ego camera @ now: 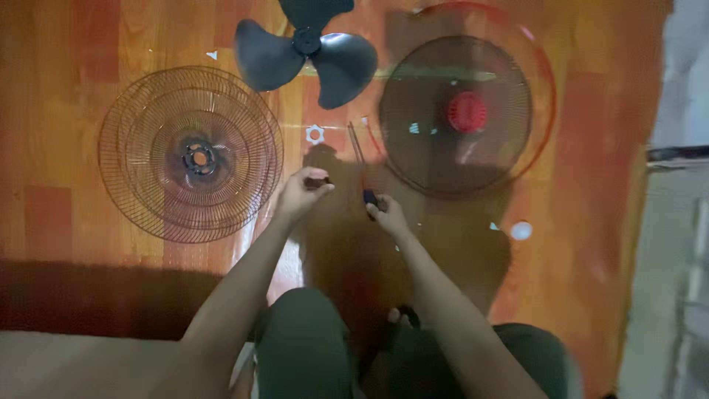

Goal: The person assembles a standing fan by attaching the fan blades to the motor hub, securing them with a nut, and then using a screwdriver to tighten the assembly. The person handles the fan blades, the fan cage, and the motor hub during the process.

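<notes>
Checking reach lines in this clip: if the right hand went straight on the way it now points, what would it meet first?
The right hand, holding a small dark part, points up-frame. First in that line looks to be the thin rod on the floor, just before the red-centred fan guard; depth is unclear.

Our glossy wooden floor (88,44)

We see warm orange-brown boards with bright light glints, a dark shadow band (96,295) along the lower left, and a pale grey strip (679,244) along the right edge, blurred.

Hands (301,193) amid fan parts (190,154)
</notes>
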